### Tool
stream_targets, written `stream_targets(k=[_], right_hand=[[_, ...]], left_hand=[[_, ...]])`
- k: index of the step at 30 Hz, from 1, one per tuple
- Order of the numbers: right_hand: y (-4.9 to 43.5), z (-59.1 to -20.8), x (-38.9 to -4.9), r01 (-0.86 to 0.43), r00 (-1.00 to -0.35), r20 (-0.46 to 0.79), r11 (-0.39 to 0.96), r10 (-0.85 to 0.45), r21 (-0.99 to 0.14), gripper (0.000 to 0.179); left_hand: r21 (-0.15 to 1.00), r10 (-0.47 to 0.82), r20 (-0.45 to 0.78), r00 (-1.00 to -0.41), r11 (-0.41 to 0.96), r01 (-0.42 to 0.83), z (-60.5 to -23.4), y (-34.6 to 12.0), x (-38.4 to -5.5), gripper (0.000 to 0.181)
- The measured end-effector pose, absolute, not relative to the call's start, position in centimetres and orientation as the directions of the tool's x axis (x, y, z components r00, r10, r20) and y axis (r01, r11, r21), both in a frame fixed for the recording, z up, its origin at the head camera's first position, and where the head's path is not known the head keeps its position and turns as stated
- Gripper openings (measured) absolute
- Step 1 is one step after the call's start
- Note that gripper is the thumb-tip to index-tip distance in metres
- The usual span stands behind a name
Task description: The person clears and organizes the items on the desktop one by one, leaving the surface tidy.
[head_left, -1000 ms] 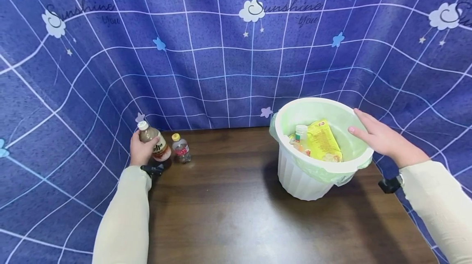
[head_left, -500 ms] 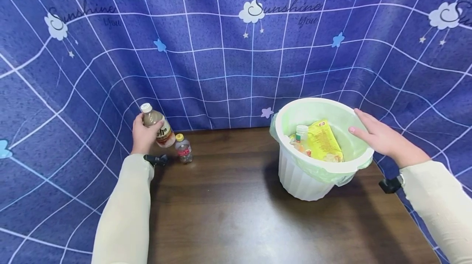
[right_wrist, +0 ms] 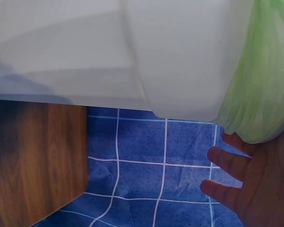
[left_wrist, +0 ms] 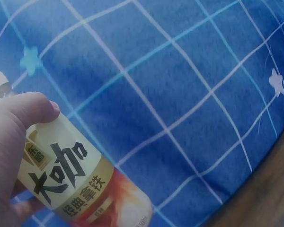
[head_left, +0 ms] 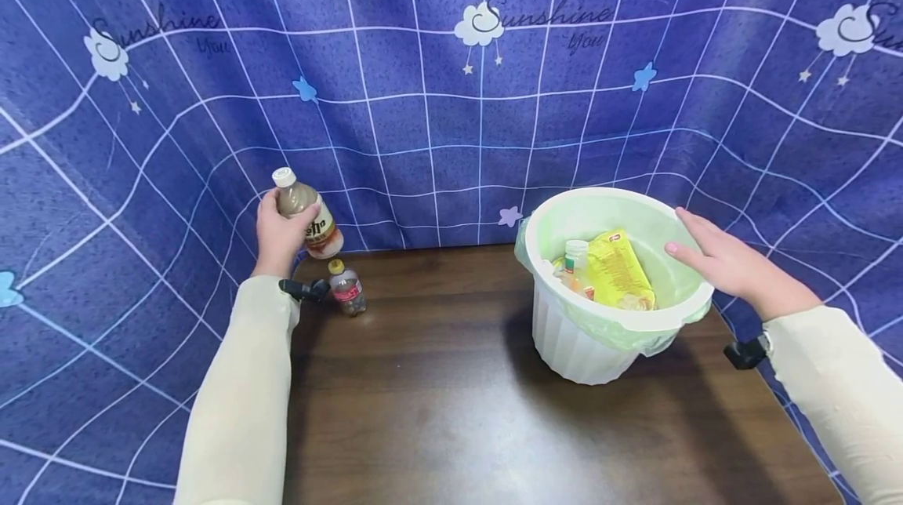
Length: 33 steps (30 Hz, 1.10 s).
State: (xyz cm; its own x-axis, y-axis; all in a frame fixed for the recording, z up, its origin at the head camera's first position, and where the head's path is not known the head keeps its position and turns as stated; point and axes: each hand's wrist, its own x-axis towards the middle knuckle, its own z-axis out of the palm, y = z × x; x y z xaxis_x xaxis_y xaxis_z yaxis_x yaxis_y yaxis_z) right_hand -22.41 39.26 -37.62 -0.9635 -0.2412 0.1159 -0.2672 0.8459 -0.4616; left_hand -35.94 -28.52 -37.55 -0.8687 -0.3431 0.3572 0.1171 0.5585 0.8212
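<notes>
My left hand (head_left: 273,232) grips a coffee bottle (head_left: 319,229) with a white cap and a cream, gold and red label. The bottle is tilted, its cap toward the upper left, and it hangs above the table. In the left wrist view the thumb lies across the top of the coffee bottle's label (left_wrist: 68,177). Just below it, a small clear bottle (head_left: 349,293) with a yellow cap and red label stands on the table. My right hand (head_left: 730,262) rests at the right rim of a white bin (head_left: 582,340), fingers extended outside the rim and thumb over the inner side.
A pale green liner bag (right_wrist: 260,80) is folded over the bin's rim. Inside the bin lie a yellow packet (head_left: 621,270) and a clear bottle with a white cap (head_left: 576,254). A blue curtain (head_left: 395,121) hangs behind and beside the brown wooden table (head_left: 423,379).
My left hand has lifted the coffee bottle off the table, upward and slightly right. The small bottle shows more fully beneath it. My right hand and the bin have stayed in place.
</notes>
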Motion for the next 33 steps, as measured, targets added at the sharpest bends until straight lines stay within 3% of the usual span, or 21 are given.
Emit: stream_targets(k=[17, 33], right_hand=[[39.2, -37.6, -22.3, -0.26, -0.965, 0.113, 0.85, -0.235, -0.458, 0.077], [39.2, -37.6, -22.4, -0.248, -0.969, 0.104, 0.855, -0.226, -0.456, 0.077]], left_hand=[[0.817, -0.182, 0.424, -0.887, 0.5, 0.287, -29.4, -19.3, -35.7, 0.076], [0.857, -0.004, 0.437, -0.9, 0.307, 0.414, -26.2, -9.7, -33.4, 0.071]])
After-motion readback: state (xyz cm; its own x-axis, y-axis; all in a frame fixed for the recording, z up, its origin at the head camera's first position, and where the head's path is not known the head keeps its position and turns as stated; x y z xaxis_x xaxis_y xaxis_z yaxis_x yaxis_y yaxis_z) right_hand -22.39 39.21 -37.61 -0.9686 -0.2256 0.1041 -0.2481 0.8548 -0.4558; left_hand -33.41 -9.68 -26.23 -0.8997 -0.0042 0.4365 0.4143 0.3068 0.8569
